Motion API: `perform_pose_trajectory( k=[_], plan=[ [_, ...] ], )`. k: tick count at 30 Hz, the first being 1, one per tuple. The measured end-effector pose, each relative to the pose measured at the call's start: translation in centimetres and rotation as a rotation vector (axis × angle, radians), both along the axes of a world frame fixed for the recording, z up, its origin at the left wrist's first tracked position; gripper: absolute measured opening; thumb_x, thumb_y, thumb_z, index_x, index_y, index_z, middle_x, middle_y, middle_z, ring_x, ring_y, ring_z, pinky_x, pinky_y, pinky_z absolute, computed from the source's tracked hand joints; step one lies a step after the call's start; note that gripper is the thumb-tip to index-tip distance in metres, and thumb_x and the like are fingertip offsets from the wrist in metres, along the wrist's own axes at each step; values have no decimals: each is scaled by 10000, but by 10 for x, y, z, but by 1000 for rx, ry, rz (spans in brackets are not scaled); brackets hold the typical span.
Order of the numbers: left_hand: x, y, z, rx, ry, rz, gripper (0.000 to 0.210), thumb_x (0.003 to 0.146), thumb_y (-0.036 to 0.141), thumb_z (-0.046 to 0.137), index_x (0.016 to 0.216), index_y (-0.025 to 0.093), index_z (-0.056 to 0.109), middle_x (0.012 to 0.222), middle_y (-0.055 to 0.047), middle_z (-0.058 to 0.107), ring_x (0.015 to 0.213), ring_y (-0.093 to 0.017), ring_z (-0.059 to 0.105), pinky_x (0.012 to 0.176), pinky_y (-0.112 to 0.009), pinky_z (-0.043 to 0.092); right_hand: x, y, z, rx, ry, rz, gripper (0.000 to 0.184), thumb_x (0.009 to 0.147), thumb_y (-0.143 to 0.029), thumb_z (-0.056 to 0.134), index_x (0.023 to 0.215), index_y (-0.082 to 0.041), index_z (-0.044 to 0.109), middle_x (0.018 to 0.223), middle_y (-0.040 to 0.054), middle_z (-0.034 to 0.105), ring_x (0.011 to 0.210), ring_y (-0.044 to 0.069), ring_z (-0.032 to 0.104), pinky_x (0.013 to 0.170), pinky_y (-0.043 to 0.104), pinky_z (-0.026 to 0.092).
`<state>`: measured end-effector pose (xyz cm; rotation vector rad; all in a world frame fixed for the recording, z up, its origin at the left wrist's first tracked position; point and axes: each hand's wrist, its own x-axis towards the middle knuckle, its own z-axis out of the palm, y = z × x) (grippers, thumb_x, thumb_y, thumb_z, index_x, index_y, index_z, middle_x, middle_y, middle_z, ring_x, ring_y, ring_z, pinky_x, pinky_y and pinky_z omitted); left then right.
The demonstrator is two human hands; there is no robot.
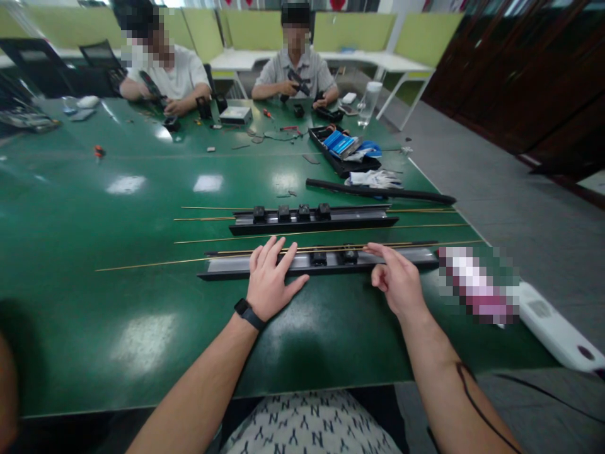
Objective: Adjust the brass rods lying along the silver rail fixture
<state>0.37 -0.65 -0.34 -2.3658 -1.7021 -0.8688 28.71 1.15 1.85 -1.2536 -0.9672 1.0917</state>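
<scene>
Across the near black channel rail (227, 268) lie thin gold rods (151, 265), running lengthwise over its small black blocks (350, 255). My left hand (271, 280) rests with fingers spread on the rail's left-middle part, over the rods and hiding part of a block. Toward the rail's right side is my right hand (399, 277), its index and middle fingers stretched out to the rods, its other fingers curled; nothing is visibly gripped. Just beyond lies a second black rail (316, 224) holding several black blocks (283, 213), with more gold rods beside it.
A long black tube (378, 191), white gloves (375, 179) and a black tray (340, 165) of blue items lie farther back. A white device (558, 328) sits at the right edge. Two people (165, 75) work across the green table (155, 183), near a clear bottle (370, 104).
</scene>
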Motion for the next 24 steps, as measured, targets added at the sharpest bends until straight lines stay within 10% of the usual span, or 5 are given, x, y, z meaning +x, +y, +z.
perform_pose_trajectory(
  k=[24],
  plan=[
    [0, 0, 1, 5, 11, -2, 666, 935, 546, 661, 1511, 237, 531, 1574, -155, 510, 1527, -337, 388, 1254, -531, 239, 1, 1, -1, 15, 52, -1, 370, 918, -502, 702, 1105, -197, 794, 1144, 118, 765, 414, 43, 526, 318, 187, 207]
  ],
)
